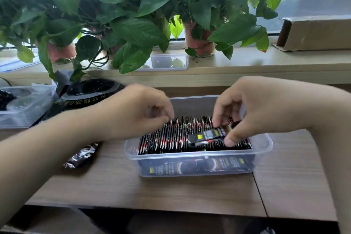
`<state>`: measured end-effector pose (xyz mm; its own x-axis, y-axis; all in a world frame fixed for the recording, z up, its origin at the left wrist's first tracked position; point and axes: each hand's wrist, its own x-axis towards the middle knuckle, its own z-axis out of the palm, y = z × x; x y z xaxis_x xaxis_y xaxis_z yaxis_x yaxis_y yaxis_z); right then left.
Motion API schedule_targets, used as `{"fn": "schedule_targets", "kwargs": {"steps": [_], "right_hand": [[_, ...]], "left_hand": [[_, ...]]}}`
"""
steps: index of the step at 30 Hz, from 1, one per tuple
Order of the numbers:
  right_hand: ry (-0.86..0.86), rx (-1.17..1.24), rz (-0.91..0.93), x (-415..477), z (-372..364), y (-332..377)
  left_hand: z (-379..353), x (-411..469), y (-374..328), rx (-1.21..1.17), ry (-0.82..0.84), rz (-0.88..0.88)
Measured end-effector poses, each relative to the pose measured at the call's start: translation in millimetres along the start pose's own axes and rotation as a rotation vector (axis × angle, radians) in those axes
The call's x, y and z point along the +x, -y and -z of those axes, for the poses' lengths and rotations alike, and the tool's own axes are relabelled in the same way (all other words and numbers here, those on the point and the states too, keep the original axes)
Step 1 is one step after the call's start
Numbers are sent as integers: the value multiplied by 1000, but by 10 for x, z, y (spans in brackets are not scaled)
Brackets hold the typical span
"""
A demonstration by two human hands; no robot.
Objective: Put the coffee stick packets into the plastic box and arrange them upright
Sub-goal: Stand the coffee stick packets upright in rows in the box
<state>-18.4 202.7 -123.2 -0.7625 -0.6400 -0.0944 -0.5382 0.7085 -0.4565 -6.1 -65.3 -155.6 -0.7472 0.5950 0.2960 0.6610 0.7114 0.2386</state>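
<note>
A clear plastic box [263, 143] stands on the wooden table, packed with several black, red and white coffee stick packets [171, 137] standing on edge in a row. My right hand [252, 108] pinches one black coffee packet [209, 137] that lies flat across the tops of the row at the box's right side. My left hand [136, 110] hovers over the left rear of the box with curled fingers touching the packet tops; whether it holds one is hidden. More packets lie flat against the box's front wall.
An open black coffee bag [85, 93] lies left of the box, with a dark wrapper [81, 157] beneath my left forearm. Another clear container [24, 106] sits at far left. Potted plants [121, 15], a small clear tub [169, 61] and a cardboard box [315, 32] line the windowsill.
</note>
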Motion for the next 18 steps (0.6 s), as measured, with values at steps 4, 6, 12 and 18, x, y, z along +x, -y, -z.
{"fn": "schedule_targets", "kwargs": {"steps": [4, 6, 12, 18], "right_hand": [[87, -159, -63, -31, -42, -11], [113, -213, -68, -4, -83, 2], [261, -255, -101, 98, -161, 35], [239, -197, -100, 104, -182, 12]], "left_hand": [[-75, 217, -176, -94, 439, 19], [-196, 328, -218, -53, 540, 25], [-361, 521, -310, 136, 754, -18], [-333, 499, -276, 69, 658, 17]]}}
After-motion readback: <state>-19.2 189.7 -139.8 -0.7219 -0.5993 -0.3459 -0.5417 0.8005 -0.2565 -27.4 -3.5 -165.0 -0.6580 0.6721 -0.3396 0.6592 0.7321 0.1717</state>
